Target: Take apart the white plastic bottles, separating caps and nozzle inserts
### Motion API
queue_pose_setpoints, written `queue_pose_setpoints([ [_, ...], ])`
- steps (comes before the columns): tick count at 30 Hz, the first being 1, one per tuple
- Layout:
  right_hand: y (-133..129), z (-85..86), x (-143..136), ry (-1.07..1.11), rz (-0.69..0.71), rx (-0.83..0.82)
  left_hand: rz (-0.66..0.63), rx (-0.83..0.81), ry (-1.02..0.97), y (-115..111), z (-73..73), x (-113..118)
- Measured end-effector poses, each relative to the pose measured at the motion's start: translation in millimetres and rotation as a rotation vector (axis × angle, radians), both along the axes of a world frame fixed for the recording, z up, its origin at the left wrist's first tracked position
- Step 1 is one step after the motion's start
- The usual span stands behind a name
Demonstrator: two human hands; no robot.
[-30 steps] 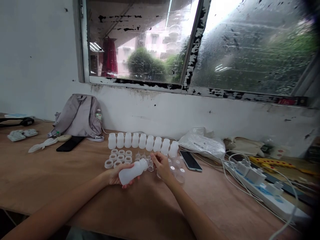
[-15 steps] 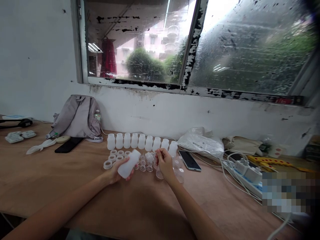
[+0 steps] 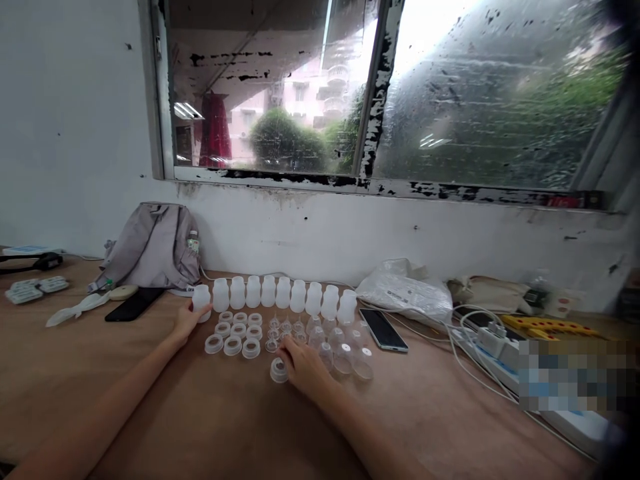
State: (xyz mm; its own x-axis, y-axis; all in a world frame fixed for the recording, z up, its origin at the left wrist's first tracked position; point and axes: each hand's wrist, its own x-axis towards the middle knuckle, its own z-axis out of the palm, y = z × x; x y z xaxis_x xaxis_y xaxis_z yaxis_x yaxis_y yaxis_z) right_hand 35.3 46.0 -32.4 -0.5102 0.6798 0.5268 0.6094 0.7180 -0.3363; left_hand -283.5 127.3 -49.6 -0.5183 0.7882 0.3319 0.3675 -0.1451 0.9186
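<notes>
My left hand [image 3: 193, 321] is closed around a frosted white bottle [image 3: 201, 300], upright at the left end of a row of similar bottles [image 3: 267, 292]. My right hand [image 3: 304, 363] has its fingers bent together at the right edge of a translucent screw ring [image 3: 278, 372], which rests on the table; the fingertips are partly hidden. Small clear teats [image 3: 273, 333] stand just beyond that hand, some of them covered by it. Clear domed caps [image 3: 345, 360] stand to its right. More screw rings [image 3: 233, 345] lie in a grid between my hands.
Behind the caps lie a phone [image 3: 384, 330] and a clear plastic bag [image 3: 405, 290]. A power strip [image 3: 493, 357] with white cables runs along the right. At the left are a grey backpack [image 3: 155, 247] and a black phone [image 3: 134, 305]. The wall and window rise behind the table.
My left hand has carried the bottle from mid-table to the row's left end, where it now stands upright. My right hand has come down and nearer, beside a screw ring in front of the teats.
</notes>
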Motion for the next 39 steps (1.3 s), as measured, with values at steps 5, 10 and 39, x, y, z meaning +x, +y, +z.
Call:
queue_pose_setpoints([
  [5, -2, 3.4, 2, -0.066, -0.064, 0.033, -0.036, -0.033, 0.115, 10, -8.9, -3],
  [10, -7, 4.2, 0, -0.137, -0.116, 0.026, -0.009, -0.005, 0.171, 20, -15.9, -4],
  [39, -6, -7.8, -7, 0.078, 0.104, 0.057, -0.608, 0.384, 1.129, -105, 21.8, 142],
])
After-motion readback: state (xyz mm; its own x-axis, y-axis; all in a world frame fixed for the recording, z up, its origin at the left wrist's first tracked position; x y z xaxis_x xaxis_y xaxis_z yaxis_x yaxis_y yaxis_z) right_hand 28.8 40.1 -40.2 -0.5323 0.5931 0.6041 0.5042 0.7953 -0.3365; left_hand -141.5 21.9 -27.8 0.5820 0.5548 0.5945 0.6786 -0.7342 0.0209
